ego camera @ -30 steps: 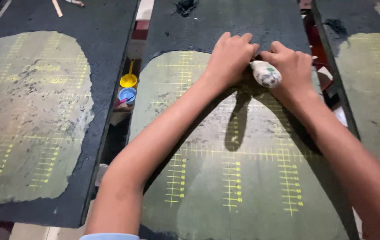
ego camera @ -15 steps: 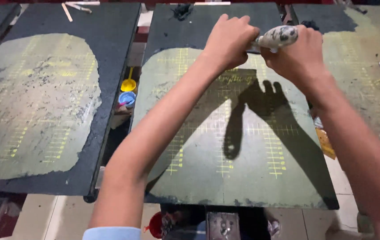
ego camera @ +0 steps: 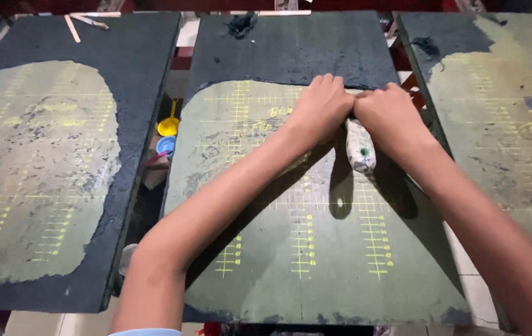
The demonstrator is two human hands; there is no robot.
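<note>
Both hands grip one tool on the middle board (ego camera: 315,261). The left hand (ego camera: 320,111) and the right hand (ego camera: 391,118) are closed around the paint-stained handle (ego camera: 360,149), near the top of the grey-green patch. It seems a pressing stroke; the next move needs even pressure along the yellow grid lines (ego camera: 303,242).

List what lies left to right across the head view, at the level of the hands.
Left board → yellow scoop in the gap → middle board → left hand → right hand, both gripping a paint-stained handle → right board.
</note>
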